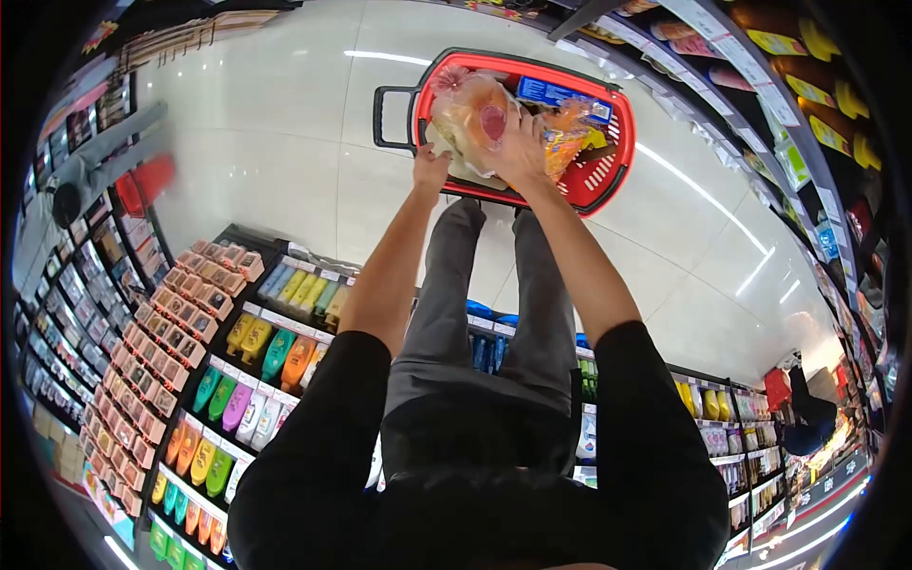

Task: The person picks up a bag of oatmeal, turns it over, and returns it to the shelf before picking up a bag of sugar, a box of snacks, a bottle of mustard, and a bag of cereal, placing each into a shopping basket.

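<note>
A red shopping basket [594, 198] with a black rim stands on the floor in front of my feet. Inside its left half lies a clear plastic bag [465, 109] with a round red label, holding something pale brown and greenish. My right hand [521, 152] reaches over the basket's near rim and grips the right side of this bag, fingers bent over it. At the basket's left end, my left hand [432, 168] has its fingers curled at the bag's lower left edge. An orange packet [565, 133] and a blue package [551, 92] lie to the right of the bag.
The basket's black handle [380, 116] sticks out to the left. Shelves of colourful bottles [256, 380] stand left of and behind my legs. Small pink boxes [161, 351] fill a stepped display. Another shelf [760, 85] runs along the right. Pale floor tiles [275, 123] surround the basket.
</note>
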`<state>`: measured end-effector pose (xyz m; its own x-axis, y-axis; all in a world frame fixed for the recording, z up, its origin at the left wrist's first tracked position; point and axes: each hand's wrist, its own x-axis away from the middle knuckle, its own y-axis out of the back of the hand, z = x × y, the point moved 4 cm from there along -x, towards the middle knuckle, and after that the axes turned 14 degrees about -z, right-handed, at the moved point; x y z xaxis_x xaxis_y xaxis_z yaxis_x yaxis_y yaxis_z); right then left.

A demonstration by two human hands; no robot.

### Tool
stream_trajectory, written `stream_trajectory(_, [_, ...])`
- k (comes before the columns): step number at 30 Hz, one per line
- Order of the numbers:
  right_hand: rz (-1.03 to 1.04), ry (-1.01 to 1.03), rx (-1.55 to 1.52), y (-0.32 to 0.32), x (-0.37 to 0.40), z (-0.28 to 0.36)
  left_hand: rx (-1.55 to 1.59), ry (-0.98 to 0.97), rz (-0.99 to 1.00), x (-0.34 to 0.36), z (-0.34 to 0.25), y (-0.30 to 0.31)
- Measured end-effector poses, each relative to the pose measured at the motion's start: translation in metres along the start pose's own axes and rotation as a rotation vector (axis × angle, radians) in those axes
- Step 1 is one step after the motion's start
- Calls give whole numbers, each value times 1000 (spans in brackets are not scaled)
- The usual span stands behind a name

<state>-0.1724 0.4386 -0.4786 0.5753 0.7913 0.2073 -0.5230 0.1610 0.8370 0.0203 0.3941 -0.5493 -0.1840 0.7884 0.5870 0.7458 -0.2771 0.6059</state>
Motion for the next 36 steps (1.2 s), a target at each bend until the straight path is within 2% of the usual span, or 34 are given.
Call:
stream_trajectory(1, [61,-150,-27,-14,-4,8,5,180,39,2,0,-4])
stream_trajectory(2, [63,-153,-33,-30,-6,14,-2,180,37,3,-6,-7])
stream_trajectory(4, [65,-282,-26,-66,-8,9,375,321,245,6,-11,-31])
stream_trajectory(6, [24,-232,37,-85,-10,-1,384,250,230,1,-13,-50])
stream_trajectory(8, [-9,-83,-51,-92,-5,-15,380,197,214,4,-12,-52])
stream_trajectory(12, [160,-102,-44,-52,3,-28,445,220,334,34,-32,-45])
stream_trajectory(13, [35,10,-150,-47,8,-35,400,148,310,40,-30,-43])
stream_trajectory(15, [-4,-20,-210,-34,18,-51,391,-56,250,51,-29,-36])
stream_trajectory(16, [-42,-58,-274,-23,24,-55,390,-61,253,52,-27,-33])
stream_trajectory(18, [-46,-79,-312,6,36,-59,444,51,190,49,-16,-26])
stream_trajectory(19, [-59,-139,-363,27,45,-62,481,48,111,43,-8,-27])
stream_trajectory(20, [-70,-199,-413,46,56,-67,483,50,115,41,-6,-26])
stream_trajectory(23, [-214,-305,-574,97,89,-90,44,100,69,18,20,-19])
stream_trajectory(24, [-229,-359,-632,116,96,-91,45,103,69,19,17,-14])
stream_trajectory(26, [-273,-481,-821,137,108,-102,-305,88,-149,18,0,5])
stream_trajectory(30, [-226,-490,-663,116,126,-168,-351,44,-186,-8,21,0])
stream_trajectory(32, [-146,-465,-499,98,119,-180,-279,123,-152,-20,39,-7])
stream_trajectory(34, [-164,-468,-515,79,112,-175,-237,108,-247,-15,25,-2])
stream_trajectory(36, [-89,-493,-421,62,101,-178,-208,62,-314,-3,9,-5])
